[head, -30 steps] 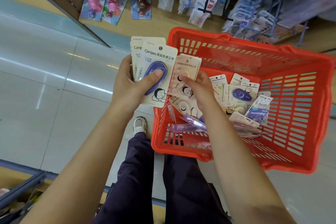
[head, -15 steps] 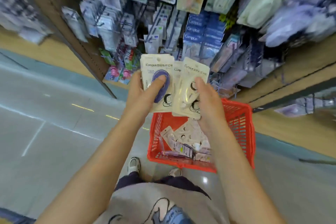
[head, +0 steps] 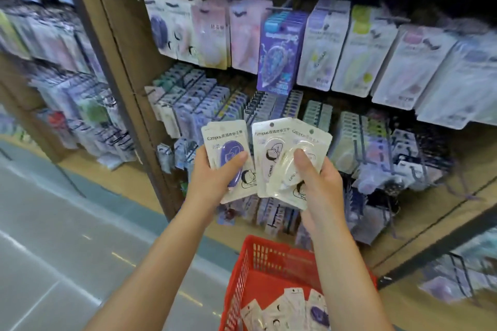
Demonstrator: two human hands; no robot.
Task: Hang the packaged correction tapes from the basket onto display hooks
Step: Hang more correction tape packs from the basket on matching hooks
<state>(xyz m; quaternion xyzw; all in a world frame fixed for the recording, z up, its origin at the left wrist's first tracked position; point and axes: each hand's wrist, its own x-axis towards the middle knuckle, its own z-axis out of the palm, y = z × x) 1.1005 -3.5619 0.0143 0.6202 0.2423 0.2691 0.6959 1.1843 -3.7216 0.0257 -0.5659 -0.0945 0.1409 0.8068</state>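
Purple tape pack [head: 228, 161]: a cream card with a purple correction tape under its blister, being held upright in front of the shelves, left of the other held packs and just apart from them.
Left hand [head: 215, 180]: gripping the purple tape pack, thumb pressing across the blister, fingers curling behind the card.
White tape packs [head: 285, 158]: two cream cards overlapping in a fan, hang holes showing at the top, the front one tilting to the right.
Right hand [head: 317, 180]: pinching the white tape packs, thumb lying on the front blister, fingers going behind.
Basket [head: 250, 271]: red plastic, sitting low beneath the right forearm, with more packs [head: 290, 309] lying inside at the bottom edge of the view.
Shelves [head: 269, 75]: rows of carded stationery hanging on hooks directly behind both hands; much of it is blurring, so prints are hard to read.
Floor [head: 53, 250]: pale grey tiles stretching to the left.
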